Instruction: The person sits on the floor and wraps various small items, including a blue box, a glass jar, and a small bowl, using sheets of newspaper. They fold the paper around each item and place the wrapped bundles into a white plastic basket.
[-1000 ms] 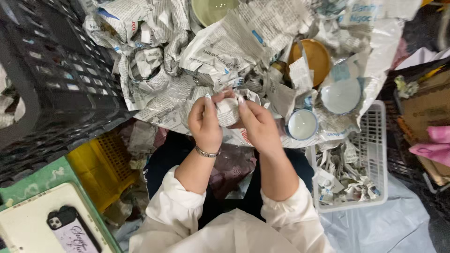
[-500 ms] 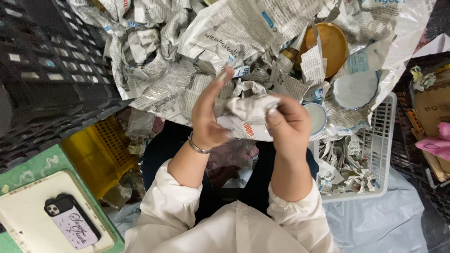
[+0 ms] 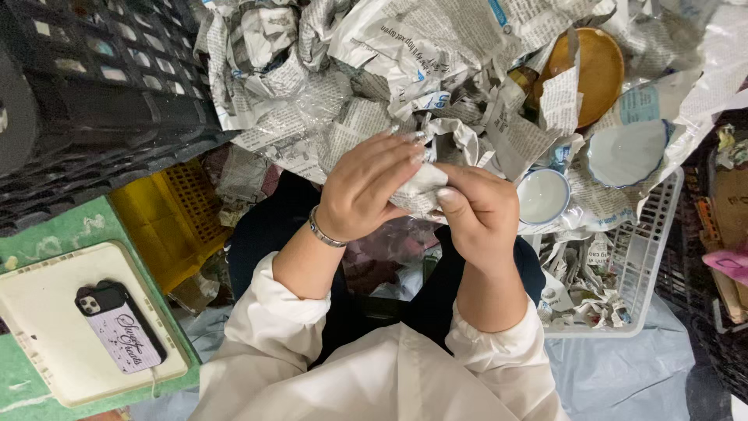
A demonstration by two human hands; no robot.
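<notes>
Head view, looking down. Left hand (image 3: 366,187) and right hand (image 3: 479,214) meeting over the lap, both closed on a small paper bundle (image 3: 421,187) held between them, just below the newspaper heap (image 3: 405,70). Left fingers (image 3: 393,152) curled over the top of the bundle, pressing the wrap down; right fingers (image 3: 452,199) pinching its lower edge, thumb underneath. Contents of the bundle hidden (by shape, possibly a small dish). Metal bracelet (image 3: 323,231) at the left wrist, white sleeves (image 3: 288,304) below.

To the right, a white basket (image 3: 650,257) holding paper scraps, a small white bowl (image 3: 543,195) at its near corner, a pale scalloped dish (image 3: 627,152) and a brown plate (image 3: 596,70) half buried in newspaper. To the left, black crates (image 3: 86,93), a yellow crate (image 3: 167,218), a phone (image 3: 121,327) on a cream tray (image 3: 31,312).

Risks, as a judgement: bundle held in mid-air over the lap, so a loose pinch or a torn sheet could let the contents slip and break; bowl sitting close by the right hand, easily knocked by a careless swing.
</notes>
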